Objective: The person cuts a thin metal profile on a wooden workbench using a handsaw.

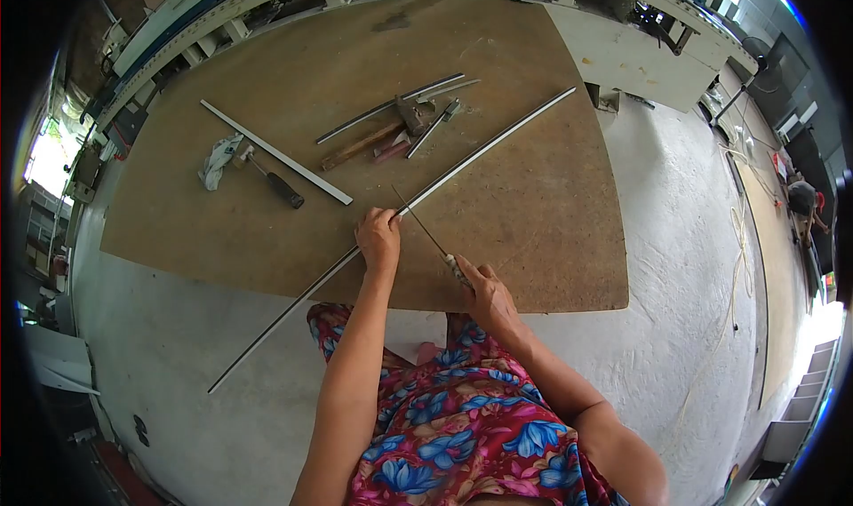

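Left hand (379, 238) fisted; right hand (487, 294) clenched; arms extended.

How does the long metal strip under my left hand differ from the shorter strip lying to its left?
The long strip runs past the board edge onto the floor; the short strip lies wholly on the board. The long strip slants up to the right, the short strip up to the left. The left hand holds down the long strip; the short strip lies untouched. Both are thin, straight, pale metal.

workshop: hammer (362, 144), metal strips (275, 152), machinery (622, 8)
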`<state>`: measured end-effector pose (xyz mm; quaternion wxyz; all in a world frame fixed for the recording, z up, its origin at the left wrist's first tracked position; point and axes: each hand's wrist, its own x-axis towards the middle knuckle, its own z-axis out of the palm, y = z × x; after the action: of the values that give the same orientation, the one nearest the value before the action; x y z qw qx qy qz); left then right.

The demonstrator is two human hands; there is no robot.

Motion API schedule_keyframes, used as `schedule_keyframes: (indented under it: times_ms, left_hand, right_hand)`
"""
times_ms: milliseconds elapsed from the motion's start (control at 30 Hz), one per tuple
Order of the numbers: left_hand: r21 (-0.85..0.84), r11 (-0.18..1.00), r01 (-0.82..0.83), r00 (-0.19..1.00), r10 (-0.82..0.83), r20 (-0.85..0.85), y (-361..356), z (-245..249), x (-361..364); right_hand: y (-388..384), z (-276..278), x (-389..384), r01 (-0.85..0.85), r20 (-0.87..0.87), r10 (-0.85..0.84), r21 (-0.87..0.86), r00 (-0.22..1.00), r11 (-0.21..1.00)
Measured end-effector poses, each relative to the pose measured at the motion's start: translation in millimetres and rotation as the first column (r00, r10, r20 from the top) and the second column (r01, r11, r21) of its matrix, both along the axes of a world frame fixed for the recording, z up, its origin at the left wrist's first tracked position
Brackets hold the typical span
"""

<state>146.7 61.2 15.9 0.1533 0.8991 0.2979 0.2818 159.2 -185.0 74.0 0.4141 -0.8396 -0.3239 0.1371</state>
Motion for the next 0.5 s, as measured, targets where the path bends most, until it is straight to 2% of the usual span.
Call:
schedule_keyframes:
  times_ms: [100,200,333,367,433,467,500]
  left_hand:
    - [0.012,1.0,-0.009,0.999,0.009,-0.032,-1.1,1.5,0.0]
    - [0.081,0.997,0.013,0.999,-0.016,0.032,-1.5,3.7,-0.1]
    - [0.069,0.998,0.005,0.999,-0.009,0.049,-0.7,6.1,-2.3]
    - [0.053,0.998,0.016,0.999,-0.019,0.05,2.6,6.9,-5.0]
    - [0.052,0.998,0.044,0.998,-0.046,0.045,2.5,2.9,-4.5]
    - [0.082,0.996,0.028,0.998,-0.033,0.057,1.3,-1.2,-4.2]
    - [0.039,0.999,0.033,0.999,-0.035,0.036,7.9,-12.9,-1.0]
  right_hand:
    - [5.0,-0.7,-1.4,-0.014,-0.005,0.014,0.007,1.0,1.0]
    - [6.9,-7.6,1.0,-0.032,0.003,0.032,0.009,0.999,0.999]
    - [7.8,-0.9,-0.4,-0.017,-0.002,0.017,-0.028,1.0,0.999]
    - [11.4,-47.1,2.5,-0.078,0.162,0.079,-0.011,0.984,0.997]
    - [10.3,-49.4,3.5,-0.059,0.123,0.075,-0.13,0.99,0.99]
    - [11.6,-51.8,3.5,-0.055,0.161,0.071,-0.102,0.984,0.993]
    - [18.0,-22.9,1.9,-0.047,0.066,0.077,-0.374,0.995,0.926]
